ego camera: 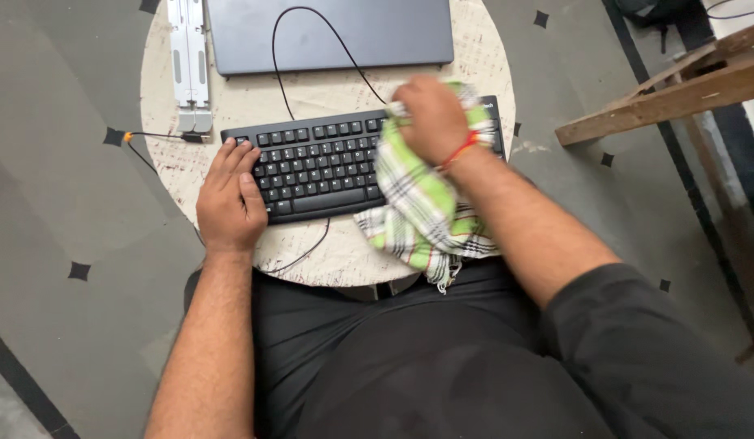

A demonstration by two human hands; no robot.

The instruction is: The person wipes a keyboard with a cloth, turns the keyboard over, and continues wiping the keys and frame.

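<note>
On the round table [491, 49] the black keyboard [320, 162] lies across the near half, and we work it with both hands. Our right hand [430, 120] has its fingers curled shut around a bunched green plaid cloth [418, 211], pressing it on the keyboard's right end; the rest of the cloth droops off the table edge toward our lap. Our left hand [229, 199] lies flat, fingers together, pinning the left end. The thin cable [283, 73] loops toward the closed laptop [328, 32]; we judge that a wide sweep could snag it, or drag loose cloth under keycaps and lift one.
</note>
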